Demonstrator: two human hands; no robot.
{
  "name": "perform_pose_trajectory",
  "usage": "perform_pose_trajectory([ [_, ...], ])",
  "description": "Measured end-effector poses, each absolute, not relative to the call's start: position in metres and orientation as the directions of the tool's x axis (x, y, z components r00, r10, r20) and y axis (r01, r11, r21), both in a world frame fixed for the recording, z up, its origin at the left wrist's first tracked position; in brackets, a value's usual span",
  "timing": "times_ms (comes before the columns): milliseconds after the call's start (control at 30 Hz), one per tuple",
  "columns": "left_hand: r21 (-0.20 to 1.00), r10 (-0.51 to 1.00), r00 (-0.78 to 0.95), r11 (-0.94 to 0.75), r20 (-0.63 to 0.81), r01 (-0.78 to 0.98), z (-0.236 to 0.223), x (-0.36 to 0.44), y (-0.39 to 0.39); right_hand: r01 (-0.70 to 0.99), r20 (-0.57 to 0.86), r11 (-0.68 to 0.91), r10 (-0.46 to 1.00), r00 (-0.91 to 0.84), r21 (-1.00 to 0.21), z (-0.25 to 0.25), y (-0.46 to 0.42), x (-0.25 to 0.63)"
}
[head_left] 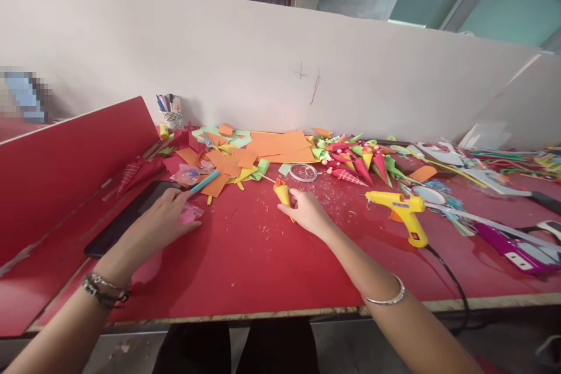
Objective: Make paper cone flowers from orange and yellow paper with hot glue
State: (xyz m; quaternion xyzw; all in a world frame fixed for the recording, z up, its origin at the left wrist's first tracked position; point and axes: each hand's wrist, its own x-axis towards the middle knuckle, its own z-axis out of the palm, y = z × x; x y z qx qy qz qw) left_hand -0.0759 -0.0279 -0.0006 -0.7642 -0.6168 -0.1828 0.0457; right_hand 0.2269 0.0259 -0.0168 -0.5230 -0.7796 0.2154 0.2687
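My right hand [307, 210] is closed on a small yellow paper cone with an orange top [281, 191], holding it just above the red table [245, 263]. My left hand [169, 216] lies on the table at the left, fingers curled over a small pink piece [191, 214] beside a dark tablet [127, 216]. A teal pen [204, 182] lies just beyond its fingertips. A pile of finished coloured paper cones [355, 160] sits behind and right of my right hand.
Orange paper sheets and scraps [272, 145] cover the back of the table. A yellow glue gun [401, 207] with a black cord stands at the right, a tape ring [303, 172] behind my right hand, a pen cup [172, 111] at the back left, a red divider [70, 158] on the left.
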Motion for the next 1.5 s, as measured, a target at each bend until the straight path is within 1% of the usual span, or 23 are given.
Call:
perform_pose_trajectory([
  [33,0.159,0.941,0.146,-0.202,0.304,0.966,0.002,-0.076,-0.028,0.71,0.189,0.357,0.932,-0.308,-0.606,-0.016,0.026,0.227],
  [100,0.139,0.977,0.117,-0.143,0.175,0.98,0.01,-0.075,-0.029,0.73,0.175,0.345,0.937,-0.302,-0.59,-0.016,0.026,0.226],
  [167,0.156,0.988,0.118,-0.133,0.101,0.979,0.016,-0.072,-0.029,0.743,0.16,0.324,0.945,-0.285,-0.586,-0.016,0.026,0.226],
  [200,0.17,0.985,0.131,-0.148,0.111,0.974,0.017,-0.069,-0.028,0.749,0.158,0.313,0.949,-0.273,-0.584,-0.017,0.027,0.227],
  [267,0.195,0.96,0.201,-0.239,0.193,0.951,0.018,-0.062,-0.025,0.753,0.179,0.308,0.951,-0.251,-0.582,-0.017,0.027,0.227],
  [300,0.208,0.938,0.251,-0.302,0.239,0.93,0.017,-0.057,-0.023,0.744,0.206,0.317,0.948,-0.241,-0.588,-0.017,0.027,0.226],
  [367,0.256,0.905,0.326,-0.394,0.272,0.883,0.018,-0.043,-0.019,0.689,0.277,0.354,0.934,-0.225,-0.633,-0.015,0.025,0.224],
  [433,0.322,0.88,0.376,-0.46,0.29,0.828,0.021,-0.024,-0.016,0.563,0.351,0.423,0.906,-0.237,-0.71,-0.011,0.02,0.22],
  [500,0.395,0.863,0.415,-0.501,0.287,0.77,0.026,-0.004,-0.013,0.392,0.411,0.502,0.862,-0.296,-0.771,-0.006,0.013,0.214],
  [567,0.432,0.84,0.44,-0.542,0.319,0.721,0.031,0.014,-0.009,0.248,0.453,0.552,0.815,-0.361,-0.796,-0.002,0.007,0.209],
  [600,0.436,0.82,0.466,-0.572,0.333,0.695,0.032,0.021,-0.007,0.202,0.464,0.561,0.8,-0.38,-0.803,0.0,0.004,0.207],
  [700,0.438,0.756,0.533,-0.654,0.379,0.617,0.029,0.033,0.0,0.15,0.468,0.556,0.794,-0.388,-0.818,0.002,0.002,0.205],
  [800,0.505,0.763,0.514,-0.645,0.391,0.574,0.018,0.034,0.005,0.175,0.422,0.52,0.814,-0.4,-0.836,0.002,0.004,0.206],
  [867,0.523,0.765,0.51,-0.643,0.393,0.56,0.009,0.032,0.006,0.197,0.364,0.476,0.831,-0.421,-0.857,0.0,0.005,0.206],
  [1000,0.462,0.732,0.552,-0.681,0.4,0.568,-0.001,0.033,0.001,0.166,0.266,0.369,0.858,-0.44,-0.914,-0.007,0.006,0.205],
  [1067,0.413,0.735,0.52,-0.676,0.436,0.61,-0.002,0.036,-0.001,0.145,0.25,0.337,0.871,-0.423,-0.93,-0.009,0.007,0.204],
  [1133,0.359,0.751,0.451,-0.639,0.483,0.68,-0.002,0.039,-0.002,0.134,0.262,0.34,0.876,-0.404,-0.931,-0.008,0.007,0.205],
  [1200,0.326,0.78,0.419,-0.59,0.464,0.739,-0.002,0.041,-0.002,0.149,0.292,0.376,0.869,-0.399,-0.915,-0.005,0.006,0.206],
  [1267,0.307,0.805,0.444,-0.571,0.393,0.762,-0.003,0.04,-0.001,0.2,0.326,0.437,0.847,-0.419,-0.877,-0.002,0.005,0.208],
  [1333,0.286,0.797,0.485,-0.589,0.36,0.756,-0.003,0.039,-0.001,0.266,0.35,0.503,0.815,-0.462,-0.822,0.001,0.005,0.211],
  [1400,0.259,0.772,0.505,-0.616,0.386,0.744,-0.002,0.038,-0.001,0.301,0.358,0.552,0.783,-0.509,-0.778,0.002,0.005,0.213],
  [1500,0.232,0.743,0.532,-0.646,0.406,0.727,0.0,0.038,-0.004,0.293,0.378,0.596,0.744,-0.55,-0.748,0.003,0.005,0.214],
])
